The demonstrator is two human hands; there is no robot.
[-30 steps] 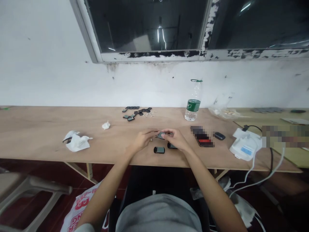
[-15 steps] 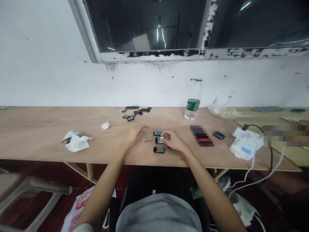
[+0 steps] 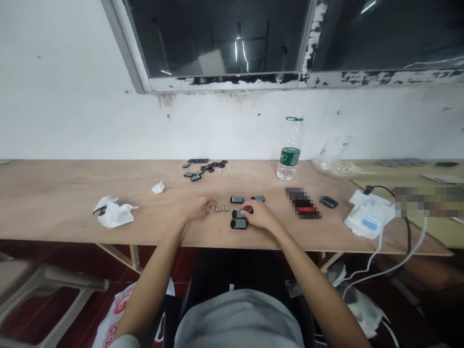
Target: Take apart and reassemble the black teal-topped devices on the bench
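My left hand [image 3: 195, 209] hovers with its fingertips drawn together, just left of a short row of small metallic parts [image 3: 220, 208] on the plywood table [image 3: 90, 193]. Whether those fingers pinch a part is hidden. My right hand [image 3: 259, 215] lies with its fingers over the end of a small black device with a grey-green face [image 3: 236, 214]. Three similar devices surround it: one directly in front [image 3: 238, 224] and two further back [image 3: 237, 199] [image 3: 257, 198]. Several dark square pieces [image 3: 205, 169] lie in a loose cluster near the wall.
A water bottle [image 3: 290, 157] and a clear plastic bag [image 3: 331, 164] stand at the back. To the right are a partly blurred dark object [image 3: 302, 203], a black oval case [image 3: 329, 202] and a white charger [image 3: 368, 217] with cables. Crumpled tissue [image 3: 114, 212] lies on the left.
My hands have parted from their position together over one device. The left has moved left to the small parts, and the right lowered onto a device. Another device now sits at the back right.
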